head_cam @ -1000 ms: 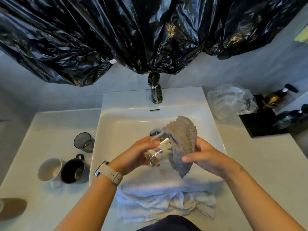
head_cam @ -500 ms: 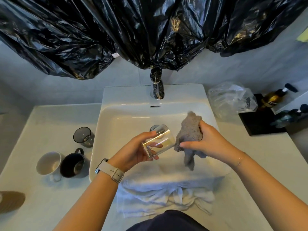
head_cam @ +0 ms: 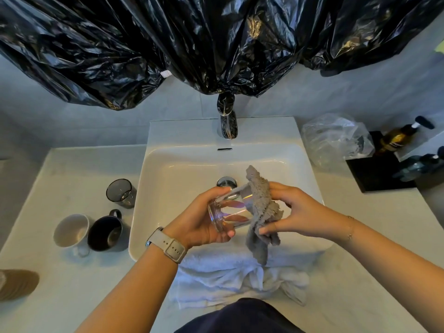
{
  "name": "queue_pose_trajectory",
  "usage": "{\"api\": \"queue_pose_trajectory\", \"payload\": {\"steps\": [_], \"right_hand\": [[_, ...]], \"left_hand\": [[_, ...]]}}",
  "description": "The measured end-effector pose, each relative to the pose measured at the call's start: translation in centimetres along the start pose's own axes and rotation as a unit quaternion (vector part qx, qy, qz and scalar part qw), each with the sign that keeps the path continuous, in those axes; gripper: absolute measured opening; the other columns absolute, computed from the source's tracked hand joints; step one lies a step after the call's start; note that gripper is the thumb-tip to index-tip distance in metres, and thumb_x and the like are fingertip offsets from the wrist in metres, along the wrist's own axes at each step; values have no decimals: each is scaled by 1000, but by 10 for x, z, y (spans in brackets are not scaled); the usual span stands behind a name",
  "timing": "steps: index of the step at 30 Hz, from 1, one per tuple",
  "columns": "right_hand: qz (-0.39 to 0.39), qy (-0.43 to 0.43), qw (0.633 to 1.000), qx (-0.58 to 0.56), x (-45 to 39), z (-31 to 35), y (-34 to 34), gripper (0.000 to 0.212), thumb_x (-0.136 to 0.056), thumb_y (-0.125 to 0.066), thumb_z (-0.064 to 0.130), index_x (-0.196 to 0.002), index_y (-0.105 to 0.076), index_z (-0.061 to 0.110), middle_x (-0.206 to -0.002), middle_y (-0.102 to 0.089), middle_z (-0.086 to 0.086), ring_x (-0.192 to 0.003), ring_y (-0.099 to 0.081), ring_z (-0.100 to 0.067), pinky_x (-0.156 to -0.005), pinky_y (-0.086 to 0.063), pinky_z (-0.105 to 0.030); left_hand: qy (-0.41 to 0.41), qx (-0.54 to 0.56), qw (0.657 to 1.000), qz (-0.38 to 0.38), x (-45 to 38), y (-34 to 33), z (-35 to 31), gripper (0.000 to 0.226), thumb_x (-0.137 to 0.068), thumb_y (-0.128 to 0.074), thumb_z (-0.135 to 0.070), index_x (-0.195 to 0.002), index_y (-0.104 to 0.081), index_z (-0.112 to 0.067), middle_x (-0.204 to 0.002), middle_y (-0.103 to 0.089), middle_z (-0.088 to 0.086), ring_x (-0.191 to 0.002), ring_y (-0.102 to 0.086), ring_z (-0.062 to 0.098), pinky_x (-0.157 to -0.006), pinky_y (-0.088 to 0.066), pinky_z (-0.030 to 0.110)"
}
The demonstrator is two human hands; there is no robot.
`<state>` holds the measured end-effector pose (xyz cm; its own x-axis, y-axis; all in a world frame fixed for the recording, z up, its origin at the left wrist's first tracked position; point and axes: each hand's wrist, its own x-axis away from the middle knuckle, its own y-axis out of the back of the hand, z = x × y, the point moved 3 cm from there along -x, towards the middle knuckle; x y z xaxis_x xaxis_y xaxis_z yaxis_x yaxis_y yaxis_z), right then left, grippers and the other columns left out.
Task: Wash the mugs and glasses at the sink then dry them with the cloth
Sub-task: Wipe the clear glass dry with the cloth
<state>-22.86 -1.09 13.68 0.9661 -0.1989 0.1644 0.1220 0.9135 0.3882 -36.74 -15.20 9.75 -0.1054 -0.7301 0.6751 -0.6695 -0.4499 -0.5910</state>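
Your left hand [head_cam: 204,222] held the clear glass [head_cam: 230,211] over the front part of the sink [head_cam: 182,164]. The glass lay on its side, with its thick base toward your palm and its mouth toward the right. Your fingers were curled over the top of the glass and your thumb came around under the base, so the grip was closed on the glass. A pale watch [head_cam: 168,245] sat on that wrist, and the forearm came up from the lower left.

Your right hand [head_cam: 298,212] gripped the grey cloth [head_cam: 260,207] and pressed it against the mouth of the glass. The fingers were curled around the bunched cloth; one end stood up above the hand and the other hung down toward the white towel [head_cam: 230,277], which lay over the front rim of the sink. A thin bracelet showed on the right wrist.

On the tabletop [head_cam: 67,284] left of the sink, a dark tumbler [head_cam: 120,193] stood upright. Nearer to you, a white mug [head_cam: 70,230] and a dark mug [head_cam: 105,230] lay tilted, touching each other.
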Motion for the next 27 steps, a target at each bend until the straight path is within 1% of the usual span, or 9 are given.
{"api": "queue_pose_trajectory", "payload": {"steps": [3,6,11,15,17,20,22,24,27], "right_hand": [[-10,-69,993,-97,-3,-7,-11,52,-65,-87,28,-111,-63,26,-89,-73,10,-71,-67,-8,-58,-54,-24],[7,-89,986,-139,-7,-9,-17,50,-62,-86,30,-106,-65,25,-79,-74,-5,-59,-65,-21,-45,-53,-30],[21,-57,976,-207,-8,-4,-22,37,-74,-80,2,-106,-67,15,-75,-75,4,-59,-69,-5,-49,-51,-12],[1,-54,973,-225,-13,1,-23,27,-75,-76,5,-100,-70,14,-72,-74,7,-65,-69,-3,-54,-50,-10],[59,-65,970,-227,-10,5,-23,27,-79,-75,-2,-100,-72,15,-74,-75,2,-64,-69,-5,-53,-52,-12],[172,-99,968,-153,-2,9,-20,43,-75,-81,5,-113,-64,0,-90,-73,-20,-69,-70,-23,-58,-58,-32],[208,-89,968,-108,1,9,-15,38,-77,-80,5,-110,-63,-5,-82,-74,-6,-65,-66,-10,-54,-53,-23],[195,-90,974,-77,1,11,-11,30,-79,-79,6,-106,-65,12,-72,-71,8,-58,-62,-3,-50,-49,-17],[119,-87,982,-117,-2,13,-12,28,-79,-80,9,-86,-70,34,-65,-68,3,-52,-60,-11,-45,-46,-22]], "left_hand": [[-39,-1,999,-35,-5,-5,2,38,-77,-68,-43,-94,-72,-10,-92,-69,19,-60,-61,28,-59,-51,30],[-76,-27,995,-65,-8,-10,3,30,-78,-66,-44,-85,-76,-16,-85,-68,14,-60,-59,23,-59,-49,30],[-86,-81,989,-89,-9,-15,3,39,-89,-53,-47,-73,-79,-24,-75,-70,8,-54,-58,19,-55,-46,25],[-51,-63,990,-111,-11,-16,2,45,-92,-44,-47,-88,-69,-10,-67,-63,9,-48,-51,20,-50,-38,21],[-16,-60,993,-98,-10,-15,2,44,-91,-43,-47,-89,-62,-7,-67,-61,10,-49,-49,20,-48,-35,20],[44,-81,995,-40,-7,-16,0,45,-88,-45,-48,-85,-59,-5,-71,-59,11,-50,-48,20,-46,-33,18],[63,-81,995,-6,-6,-20,-1,46,-83,-50,-50,-85,-61,-5,-74,-60,11,-54,-51,20,-48,-37,18],[61,-57,996,10,-6,-22,-3,46,-80,-56,-51,-84,-66,-7,-78,-63,12,-60,-53,22,-52,-43,21],[24,-30,999,16,-6,-21,-5,46,-81,-60,-54,-87,-73,-10,-86,-66,13,-67,-55,24,-57,-46,26]]}}
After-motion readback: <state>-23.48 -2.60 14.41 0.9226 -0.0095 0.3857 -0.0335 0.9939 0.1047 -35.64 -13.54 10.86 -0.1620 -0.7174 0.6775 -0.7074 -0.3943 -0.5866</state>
